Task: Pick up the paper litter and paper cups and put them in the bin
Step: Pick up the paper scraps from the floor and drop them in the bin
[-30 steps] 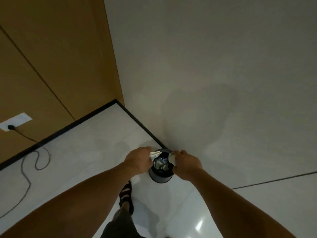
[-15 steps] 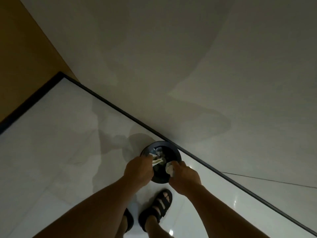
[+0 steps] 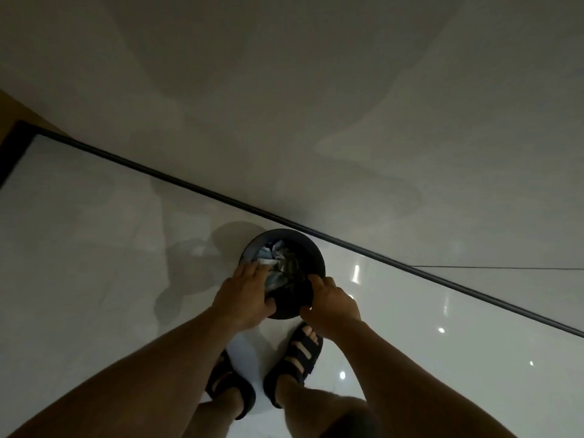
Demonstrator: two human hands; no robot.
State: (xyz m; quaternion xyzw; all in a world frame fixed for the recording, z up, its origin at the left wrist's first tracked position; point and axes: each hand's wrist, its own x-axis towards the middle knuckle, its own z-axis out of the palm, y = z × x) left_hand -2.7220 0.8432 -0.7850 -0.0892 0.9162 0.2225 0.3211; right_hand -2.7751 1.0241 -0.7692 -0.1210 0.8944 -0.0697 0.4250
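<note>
bin (image 3: 318, 258) directly below both hands, mouth up | left hand (image 3: 244, 297): flat fingers on paper litter (image 3: 274, 256) inside | right hand (image 3: 332, 304): curled at rim, grasp not clear

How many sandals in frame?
2. Left sandal at bottom centre, its toe end hidden by the left forearm; right sandal beside it, toes close to the bin.
</note>
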